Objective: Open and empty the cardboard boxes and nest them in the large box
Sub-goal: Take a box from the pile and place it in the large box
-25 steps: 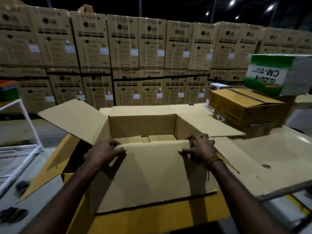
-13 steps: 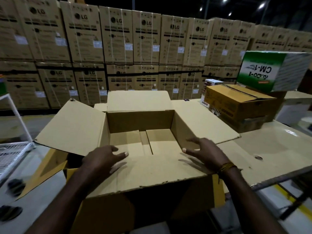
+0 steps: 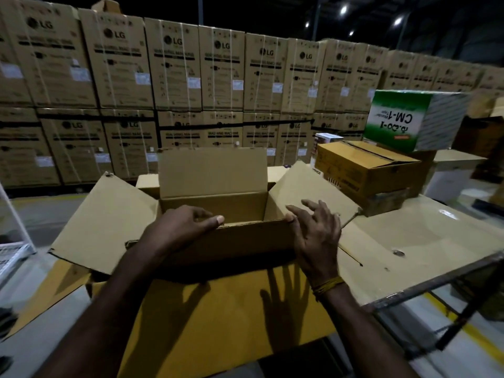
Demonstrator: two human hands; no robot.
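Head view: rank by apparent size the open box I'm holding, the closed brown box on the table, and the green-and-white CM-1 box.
1. Open box, largest by far, though it sits nearest the camera.
2. Closed brown box.
3. Green-and-white CM-1 box, close to the brown one; it sits farther back, so that order is unsure.

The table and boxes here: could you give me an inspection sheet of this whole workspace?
Surface: pale table, scuffed, metal edge at the right.
Job's things: open box, flaps spread, sitting in a large yellow box; inside, only bare cardboard shows.
Clutter: closed carton on the table, green-and-white box behind it.
Hands: left hand grips the open box's near wall, fingers curled over the rim; right hand open at its right corner.
Cables: nothing seen.
Surroundings: stacked LG cartons, white rack at the left, ceiling lights.
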